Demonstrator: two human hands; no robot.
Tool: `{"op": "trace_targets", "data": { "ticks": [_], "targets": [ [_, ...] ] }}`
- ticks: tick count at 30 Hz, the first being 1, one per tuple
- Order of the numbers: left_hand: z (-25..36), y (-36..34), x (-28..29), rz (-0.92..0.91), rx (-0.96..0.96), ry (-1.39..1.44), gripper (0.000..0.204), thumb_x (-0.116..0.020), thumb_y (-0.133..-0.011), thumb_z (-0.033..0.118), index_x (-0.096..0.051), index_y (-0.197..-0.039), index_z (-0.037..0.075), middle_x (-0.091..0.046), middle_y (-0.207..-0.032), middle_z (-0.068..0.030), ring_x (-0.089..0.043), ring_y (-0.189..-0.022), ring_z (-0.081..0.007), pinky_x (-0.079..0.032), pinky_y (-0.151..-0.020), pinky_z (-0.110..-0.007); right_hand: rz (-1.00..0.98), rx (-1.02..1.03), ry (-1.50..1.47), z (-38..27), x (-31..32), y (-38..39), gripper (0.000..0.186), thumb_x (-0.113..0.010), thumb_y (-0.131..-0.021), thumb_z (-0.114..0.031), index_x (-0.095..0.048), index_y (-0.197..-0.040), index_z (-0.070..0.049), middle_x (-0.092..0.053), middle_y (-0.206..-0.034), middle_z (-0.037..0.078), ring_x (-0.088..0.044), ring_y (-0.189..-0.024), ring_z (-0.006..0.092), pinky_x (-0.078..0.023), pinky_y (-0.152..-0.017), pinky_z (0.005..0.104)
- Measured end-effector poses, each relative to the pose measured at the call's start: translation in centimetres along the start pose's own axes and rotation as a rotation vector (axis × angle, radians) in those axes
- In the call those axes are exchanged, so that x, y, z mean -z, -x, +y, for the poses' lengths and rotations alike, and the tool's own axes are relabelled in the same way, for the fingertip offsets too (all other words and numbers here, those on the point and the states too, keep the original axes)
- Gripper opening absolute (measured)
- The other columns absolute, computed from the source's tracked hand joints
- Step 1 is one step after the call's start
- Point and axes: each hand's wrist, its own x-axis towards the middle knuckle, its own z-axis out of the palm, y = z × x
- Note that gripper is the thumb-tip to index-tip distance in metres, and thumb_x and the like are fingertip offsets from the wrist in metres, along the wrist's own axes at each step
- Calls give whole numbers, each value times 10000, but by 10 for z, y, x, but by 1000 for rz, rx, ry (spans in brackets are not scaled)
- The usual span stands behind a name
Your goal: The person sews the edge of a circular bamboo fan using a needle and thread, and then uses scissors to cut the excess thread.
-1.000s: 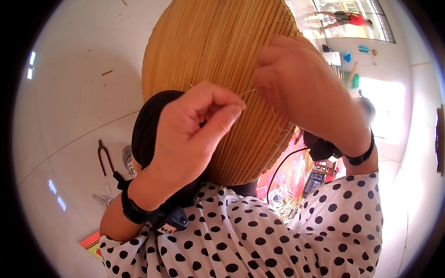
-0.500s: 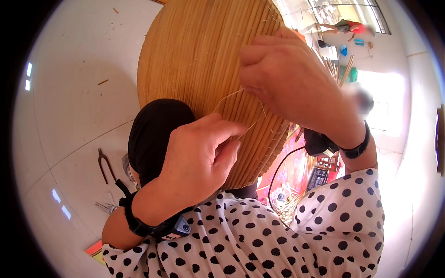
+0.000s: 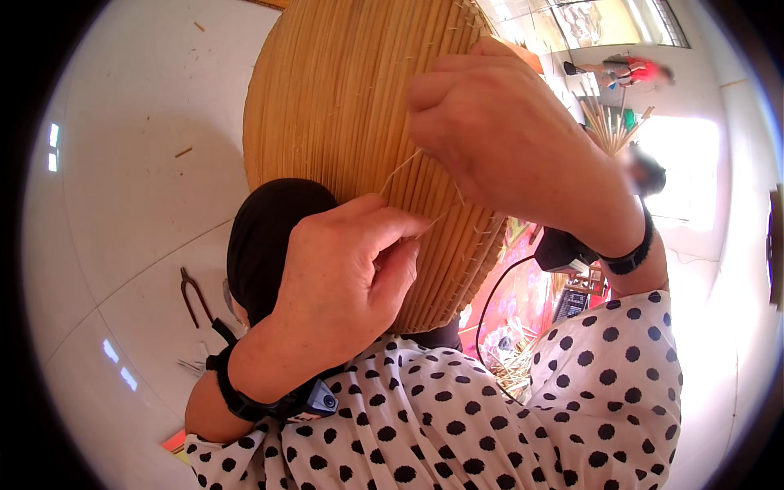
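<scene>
Across my lap lies a large round panel [image 3: 327,98] of narrow tan stalks set side by side, with rows of small stitches running over them. A thin pale thread [image 3: 400,169] loops between my hands above the panel. My left hand [image 3: 351,269] pinches the thread between thumb and forefinger, low on the panel near my dark-clothed knee [image 3: 282,237]. Over the panel's right part, my right hand [image 3: 482,122] is closed with its fingers curled, and thread runs out from under it. Its fingertips are hidden, so whether a needle is there I cannot see.
On the pale tiled floor at left lie a dark forked metal tool [image 3: 194,296] and thin metal pieces [image 3: 192,367]. Loose stalks [image 3: 514,363] are heaped at lower right. A bundle of sticks [image 3: 608,126] stands behind my right arm. Another person in red [image 3: 641,69] is farther back.
My right hand has shifted slightly left and up with the thread. The left hand stays nearly in place, still pinching. The person in the background has moved.
</scene>
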Motion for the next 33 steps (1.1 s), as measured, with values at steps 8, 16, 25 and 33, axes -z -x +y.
{"op": "trace_targets", "data": {
  "ticks": [8, 16, 25, 33],
  "targets": [
    [2, -3, 2, -13, 16, -16, 170, -615, -798, -50, -693, -949, -41, -567, -697, -84, -533, -571, -147, -400, -529, -263, -11, -41, -18, -1, -1, -1, 137, -591, -692, -69, -517, -584, -30, -499, -699, 85, -555, -761, 288, -416, -698, 408],
    [2, -5, 4, -23, -1, -46, 163, -613, -792, -32, -693, -934, -39, -571, -685, -89, -535, -564, -156, -402, -522, -272, -9, -50, -16, 0, -2, -1, 150, -583, -709, -69, -520, -582, -20, -493, -690, 102, -549, -747, 306, -418, -710, 424],
    [7, -11, 6, -5, -44, -149, 134, -610, -777, -43, -689, -885, -39, -591, -683, -107, -546, -552, -182, -402, -507, -284, -38, -50, 17, 1, -2, 0, 108, -583, -664, -62, -525, -581, -27, -501, -691, 106, -554, -748, 309, -419, -703, 418],
    [21, -15, 2, -6, -74, -286, 64, -625, -771, -28, -669, -818, -22, -581, -628, -107, -539, -525, -224, -396, -495, -313, -29, -56, 11, 3, -5, 2, 65, -587, -655, -56, -563, -597, -37, -528, -700, 96, -565, -758, 299, -422, -700, 412]
  ]
}}
